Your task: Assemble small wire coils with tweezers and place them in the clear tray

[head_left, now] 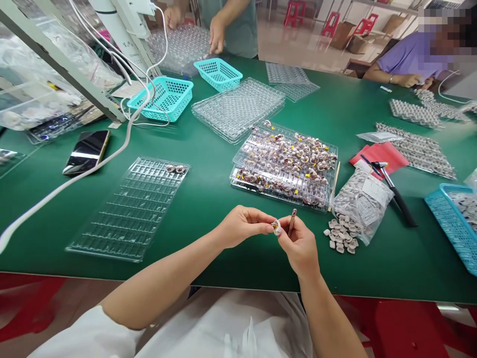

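Observation:
Between my fingertips, above the near edge of the green table, is a small whitish shell part (pixel 277 227) with a bit of yellow and dark inside. My left hand (pixel 235 228) pinches it from the left. On the other side, my right hand (pixel 302 248) grips the same part with thumb and fingertip. A slim, tweezers-like tool (pixel 292 222) also stands up out of my right hand; its lower end is hidden. Just beyond my hands, stacked clear trays (pixel 238 183) hold many small parts with yellow tabs. Loose beige shells (pixel 341 236) lie right of my right hand.
At left, a clear slotted tray (pixel 122 214) carries two dark round parts (pixel 175 169). A phone (pixel 86 152) and white cable (pixel 70 191) lie beyond. At right are a bag of shells (pixel 363 201), a black-handled hammer (pixel 400 201) and a blue basket (pixel 447 223). Two other people work across the table.

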Motion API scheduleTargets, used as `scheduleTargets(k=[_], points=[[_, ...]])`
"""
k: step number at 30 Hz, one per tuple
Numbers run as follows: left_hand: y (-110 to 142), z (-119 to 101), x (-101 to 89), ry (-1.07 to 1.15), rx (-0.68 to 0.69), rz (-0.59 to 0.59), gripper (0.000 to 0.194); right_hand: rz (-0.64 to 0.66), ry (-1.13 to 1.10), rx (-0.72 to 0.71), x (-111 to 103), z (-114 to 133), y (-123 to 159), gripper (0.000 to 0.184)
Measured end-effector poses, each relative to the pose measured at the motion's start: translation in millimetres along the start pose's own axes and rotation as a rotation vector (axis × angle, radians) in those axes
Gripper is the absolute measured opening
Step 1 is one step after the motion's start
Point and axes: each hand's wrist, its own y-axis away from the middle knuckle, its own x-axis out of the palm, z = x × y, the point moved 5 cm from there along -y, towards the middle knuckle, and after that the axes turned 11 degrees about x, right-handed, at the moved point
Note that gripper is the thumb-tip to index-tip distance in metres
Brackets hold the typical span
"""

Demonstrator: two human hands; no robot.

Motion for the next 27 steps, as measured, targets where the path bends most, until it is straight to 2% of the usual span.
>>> scheduleTargets(k=[6, 12, 15, 19, 22, 24, 27], points=[[0.9, 3.3, 0.5, -0.075, 0.038, -0.072, 0.026, -0.022, 0.092, -0.087, 0.1, 4.3, 0.4, 0.014], [1.5, -1.3, 0.8, -0.187, 0.108, -0.120, 0.020, -0.063, 0.230, -0.164, -3.3, 17.6, 7.7, 0.022], [-0.3, -4.2, -0.5, -0.200, 0.126, -0.106, 0.016, -0.187, 0.331, -0.199, -30.7, 22.6, 20.9, 0.025], [-1.6, -1.8, -0.9, -0.211, 0.092, -0.071, 0.014, -0.488, 0.536, -0.231, -99.8, 19.3, 41.9, 0.028], [-2.3, 2.8, 0.9, -0.196, 0.059, -0.054, 0.011, -0.572, 0.757, -0.231, -141.0, 7.2, 45.7, 0.028], [-3.0, 5.3, 2.2, -0.179, 0.050, -0.052, 0.010, -0.570, 0.878, -0.205, -154.2, -4.0, 42.8, 0.028], [-3.7, 8.4, 3.8, -0.168, 0.039, -0.051, 0.010, -0.539, 1.025, -0.162, -153.4, -18.5, 35.8, 0.026]])
